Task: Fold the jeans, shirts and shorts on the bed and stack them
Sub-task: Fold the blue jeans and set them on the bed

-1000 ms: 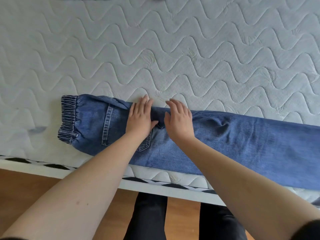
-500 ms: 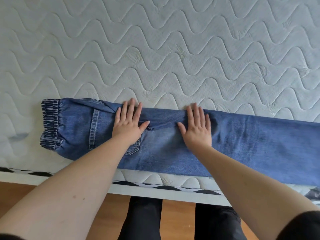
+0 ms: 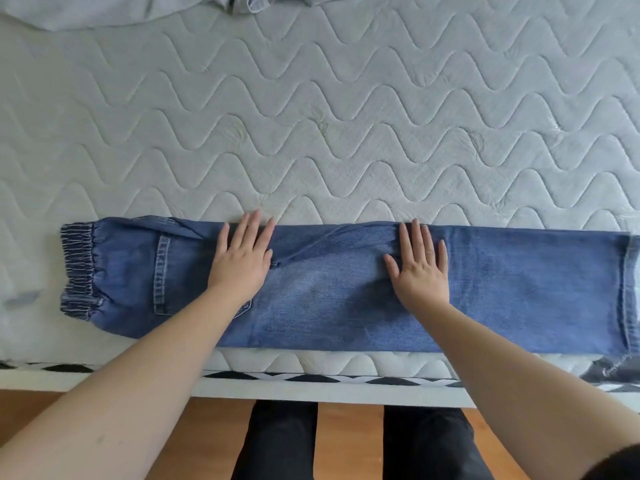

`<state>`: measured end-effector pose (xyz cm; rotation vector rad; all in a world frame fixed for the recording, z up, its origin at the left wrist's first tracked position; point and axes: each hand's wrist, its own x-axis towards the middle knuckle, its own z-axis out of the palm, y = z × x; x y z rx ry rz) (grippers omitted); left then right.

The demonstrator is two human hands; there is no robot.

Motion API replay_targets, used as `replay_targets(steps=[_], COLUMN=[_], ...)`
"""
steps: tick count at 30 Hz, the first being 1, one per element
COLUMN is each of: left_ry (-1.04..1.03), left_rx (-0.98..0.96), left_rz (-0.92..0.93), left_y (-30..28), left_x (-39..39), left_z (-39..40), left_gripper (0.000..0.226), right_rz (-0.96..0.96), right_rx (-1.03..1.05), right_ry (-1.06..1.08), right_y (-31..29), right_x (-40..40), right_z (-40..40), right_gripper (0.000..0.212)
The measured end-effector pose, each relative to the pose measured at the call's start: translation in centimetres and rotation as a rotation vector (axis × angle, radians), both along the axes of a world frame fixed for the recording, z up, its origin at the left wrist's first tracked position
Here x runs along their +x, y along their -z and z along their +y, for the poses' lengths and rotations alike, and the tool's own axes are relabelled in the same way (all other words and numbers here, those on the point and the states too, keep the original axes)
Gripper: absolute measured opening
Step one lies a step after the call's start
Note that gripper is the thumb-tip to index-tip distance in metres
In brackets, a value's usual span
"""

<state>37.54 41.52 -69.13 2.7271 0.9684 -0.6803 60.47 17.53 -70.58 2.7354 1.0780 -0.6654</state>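
Lengthwise, the blue jeans (image 3: pixel 346 289) lay folded leg over leg in one long band along the near edge of the mattress (image 3: pixel 311 116), the elastic waistband (image 3: pixel 78 271) at the left and the hems (image 3: pixel 632 292) at the far right, almost at the border of the view. Their near long edge ran just beside the mattress's rim, with only a thin strip of quilting left before the drop to the white bed frame (image 3: pixel 311 391). Beyond the far long edge, the wave-quilted mattress top stretched wide and bare toward the back.

The left hand (image 3: pixel 242 261) rested flat on the denim near the seat, fingers straight and slightly spread, their tips reaching the far fold line. The right hand (image 3: pixel 420 268) pressed flat farther along the legs, fingers likewise straight and fanned; neither hand gripped cloth. The left forearm covered part of a back pocket (image 3: pixel 162 275), so only its stitched left side and a lower corner showed.

At the top left, a pale grey garment (image 3: pixel 104 12) was cut off by the view's edge, its kind hard to tell. A dark label (image 3: pixel 613 372) on the mattress side was too blurred to read. Below the frame, a wooden floor (image 3: pixel 349 441) and the person's dark trouser legs (image 3: pixel 280 441) showed.
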Motion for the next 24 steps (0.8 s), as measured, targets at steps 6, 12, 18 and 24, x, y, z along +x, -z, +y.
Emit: replay_targets(steps=[6,12,18,24], left_ry=[0.210,0.313,0.511,0.576], left_rx=[-0.130,-0.169,-0.175,-0.159], left_rz=[-0.128,-0.157,-0.125,-0.038], left_y=[-1.3,-1.6,-1.4,-1.0], left_x=[5.2,11.7,17.1,20.9], left_z=[-4.8,-9.5,-16.0,-21.2], left_gripper=[0.063,0.062,0.065,0.075], right_rz=[0.074,0.089,0.078,0.081], right_rx=[0.041,0.169,0.160,0.096], right_ry=[-0.021,0.189,0.473,0.665], right_y=[-1.0,-2.9,-4.0,-4.6], right_x=[1.7,4.1,9.4,14.9], right_z=[-4.2,-9.7,-17.3,-23.4], right_gripper=[0.067,0.065,0.070,0.074])
